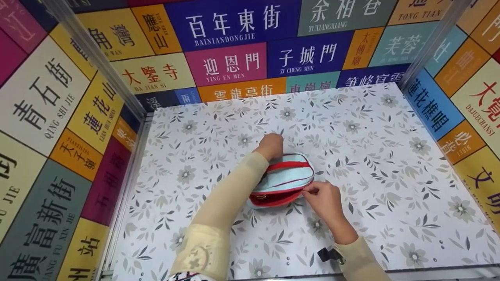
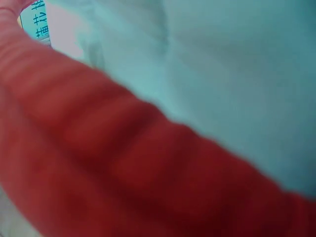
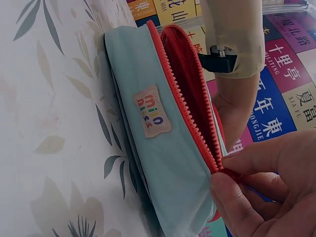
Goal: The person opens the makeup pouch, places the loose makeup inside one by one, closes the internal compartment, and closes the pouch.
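A light blue pencil case [image 1: 291,175] with red zips lies on the table. Its front zip [image 3: 185,101] gapes, and the red lining [image 1: 273,200] shows inside. My right hand [image 1: 324,199] is at the case's right end; thumb and forefinger pinch it where the two rows of zip teeth meet, covering the zip pull. At the far left corner my left hand [image 1: 271,145] grips the case from behind, its fingertips hidden. The left wrist view is filled by blurred red trim [image 2: 123,133] and pale blue fabric [image 2: 232,74]. A label [image 3: 152,111] with coloured letters is on the front.
White table [image 1: 371,156] with a grey leaf and flower pattern surrounds the case. Panels with coloured street-name signs [image 1: 234,62] stand along the back and both sides, joined by clear corner strips [image 1: 117,74].
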Demonstrator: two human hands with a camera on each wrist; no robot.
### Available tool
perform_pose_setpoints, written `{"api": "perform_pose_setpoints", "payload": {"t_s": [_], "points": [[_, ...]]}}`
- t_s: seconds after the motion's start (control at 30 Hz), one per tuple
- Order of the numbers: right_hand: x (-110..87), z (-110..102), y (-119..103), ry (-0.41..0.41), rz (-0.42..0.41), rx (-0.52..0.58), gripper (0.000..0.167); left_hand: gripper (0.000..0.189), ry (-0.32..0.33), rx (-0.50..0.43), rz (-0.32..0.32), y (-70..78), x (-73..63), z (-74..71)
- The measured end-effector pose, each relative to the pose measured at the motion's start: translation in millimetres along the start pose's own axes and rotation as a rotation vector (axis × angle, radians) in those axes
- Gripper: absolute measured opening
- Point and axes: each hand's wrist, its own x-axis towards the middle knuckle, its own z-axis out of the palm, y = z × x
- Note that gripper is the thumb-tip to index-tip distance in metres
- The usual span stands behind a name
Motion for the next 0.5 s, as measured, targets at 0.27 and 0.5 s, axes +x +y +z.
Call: {"api": "perform_pose_setpoints", "payload": {"t_s": [0.27, 0.5], "points": [[-2.2, 1.1, -4.3, -0.011, -0.007, 0.013, 0.010, 0.026, 0.010, 0.015, 0.000, 0.5, 3.0, 2.1], [-4.9, 2.6, -9.9, -0.022, 0.004, 0.022, 0.011, 0.025, 0.004, 0.031, -0.005, 2.4, 3.4, 3.0]]}}
